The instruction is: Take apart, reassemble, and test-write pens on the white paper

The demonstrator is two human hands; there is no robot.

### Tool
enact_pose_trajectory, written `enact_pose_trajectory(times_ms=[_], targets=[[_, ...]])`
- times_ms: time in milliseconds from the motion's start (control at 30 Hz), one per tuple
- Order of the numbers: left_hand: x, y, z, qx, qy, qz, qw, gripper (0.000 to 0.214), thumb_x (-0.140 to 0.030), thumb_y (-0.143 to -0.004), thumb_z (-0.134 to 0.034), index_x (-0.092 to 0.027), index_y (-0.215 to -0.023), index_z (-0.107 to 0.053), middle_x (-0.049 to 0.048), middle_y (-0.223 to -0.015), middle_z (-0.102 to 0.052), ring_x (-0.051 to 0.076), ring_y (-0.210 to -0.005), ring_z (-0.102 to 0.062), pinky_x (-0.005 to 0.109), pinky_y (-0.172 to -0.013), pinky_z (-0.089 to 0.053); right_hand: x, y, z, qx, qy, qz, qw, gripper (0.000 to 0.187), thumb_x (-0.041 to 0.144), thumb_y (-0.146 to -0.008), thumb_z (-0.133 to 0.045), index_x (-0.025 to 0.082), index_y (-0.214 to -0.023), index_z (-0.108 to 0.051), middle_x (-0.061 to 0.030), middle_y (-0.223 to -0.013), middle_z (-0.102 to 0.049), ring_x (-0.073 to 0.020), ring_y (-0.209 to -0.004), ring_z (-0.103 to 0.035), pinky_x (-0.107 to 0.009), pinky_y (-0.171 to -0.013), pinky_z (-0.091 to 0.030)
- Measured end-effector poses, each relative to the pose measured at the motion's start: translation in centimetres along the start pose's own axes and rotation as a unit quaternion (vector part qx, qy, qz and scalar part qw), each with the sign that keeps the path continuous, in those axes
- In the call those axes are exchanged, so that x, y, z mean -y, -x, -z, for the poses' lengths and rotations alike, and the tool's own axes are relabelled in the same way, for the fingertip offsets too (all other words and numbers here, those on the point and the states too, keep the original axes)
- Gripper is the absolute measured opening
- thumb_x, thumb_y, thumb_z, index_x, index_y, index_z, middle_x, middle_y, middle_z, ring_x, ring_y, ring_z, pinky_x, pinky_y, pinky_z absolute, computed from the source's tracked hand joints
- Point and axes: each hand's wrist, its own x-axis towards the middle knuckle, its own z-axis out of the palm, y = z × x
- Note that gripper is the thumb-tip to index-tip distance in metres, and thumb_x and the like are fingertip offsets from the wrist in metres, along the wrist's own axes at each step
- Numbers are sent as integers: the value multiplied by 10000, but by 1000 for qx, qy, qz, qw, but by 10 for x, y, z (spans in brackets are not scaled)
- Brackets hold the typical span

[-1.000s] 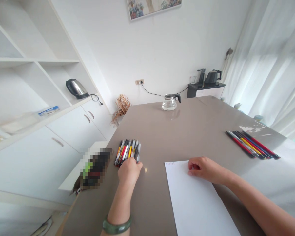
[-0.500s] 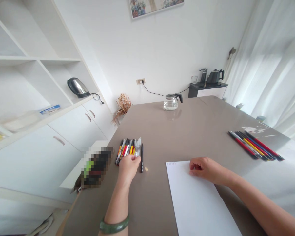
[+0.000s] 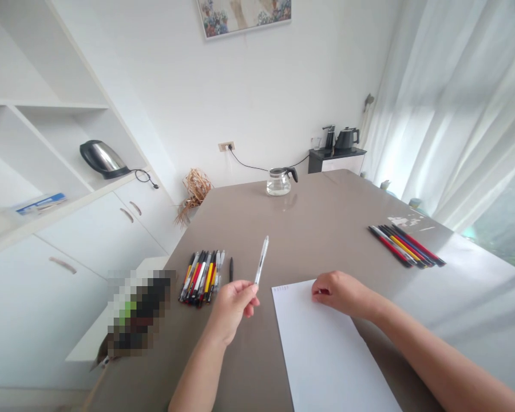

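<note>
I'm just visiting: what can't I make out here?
All in the head view:
Pen, lower end: hidden by the left fingers.
Anything inside the right fingers: hidden by their curl.
Marks on the paper: too small to read.
Paper, near end: cut off by the bottom edge.
Painting, top: cut off by the top edge.
Pixelated patch, left: squares mask its contents.

The head view looks forward and down across the table (image 3: 313, 229).

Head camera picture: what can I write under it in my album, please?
A left hand holds up a clear pen, while the right hand rests on white paper.
</note>
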Motion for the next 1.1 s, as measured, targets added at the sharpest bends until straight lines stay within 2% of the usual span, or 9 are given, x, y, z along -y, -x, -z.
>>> enact_pose_trajectory(times_ms=[67,133,233,333,400,533,700,900,1100], targets=[[-2,4,-9,47,-2,1,999,262,-374,-729,-507,-120,-761,-563,10,-586,-572,55,-428,-441,174,-431,-346,4,2,3,-11,-26,7,1000,213,311,-740,-469,176,-686,-624,-23,-661,-576,-107,-575,-463,-218,-523,-316],[-5,8,-18,90,-20,-5,996,252,-360,-740,-506,-119,-785,-565,17,-605,-584,57,-440,-446,182,-452,-358,11,5,4,-11,-108,3,994,247,369,-744,-476,179,-807,-622,-8,-624,-537,-94,-539,-433,-208,-496,-316],[-9,15,-28,165,-34,-18,986,232,-337,-736,-525,-118,-806,-560,26,-637,-594,68,-468,-464,196,-475,-374,26,9,2,-11,-264,8,964,358,435,-749,-469,161,-957,-567,11,-604,-487,-82,-523,-401,-195,-474,-321],[-8,20,-36,228,-30,-25,973,230,-330,-719,-554,-115,-803,-554,37,-661,-597,92,-518,-491,212,-496,-392,41,10,-6,-16,-383,39,923,353,437,-762,-460,136,-924,-549,8,-630,-475,-81,-565,-413,-195,-515,-346],[-5,21,-38,245,-37,-30,968,231,-330,-707,-573,-116,-793,-558,33,-652,-587,101,-537,-496,215,-502,-391,46,10,-11,-19,-416,50,908,331,440,-787,-418,138,-848,-539,13,-627,-458,-74,-562,-406,-190,-523,-349],[-4,19,-36,213,-52,-57,974,267,-331,-698,-587,-119,-859,-569,13,-622,-551,100,-536,-482,218,-514,-379,42,10,-13,-30,-353,19,935,399,467,-825,-302,141,-715,-504,6,-618,-457,-74,-553,-407,-191,-526,-352],[-14,14,-28,114,19,-68,991,398,-337,-758,-511,-161,-1112,-463,-3,-658,-541,88,-527,-456,220,-541,-375,31,14,-6,143,-278,30,950,406,488,-814,-308,145,-749,-515,22,-561,-439,-68,-498,-392,-182,-474,-330],[-12,11,-22,85,-42,-70,993,246,-327,-715,-553,-155,-884,-601,0,-609,-540,110,-552,-466,222,-551,-389,28,11,-4,125,-223,54,965,431,502,-807,-307,159,-833,-567,17,-627,-424,-73,-549,-367,-187,-509,-321],[-8,9,-20,19,-154,-143,977,180,-322,-741,-506,-175,-767,-606,13,-647,-560,131,-594,-494,213,-555,-385,23,8,-6,115,-225,40,967,448,533,-783,-330,155,-827,-567,26,-603,-392,-72,-530,-340,-191,-494,-315]])
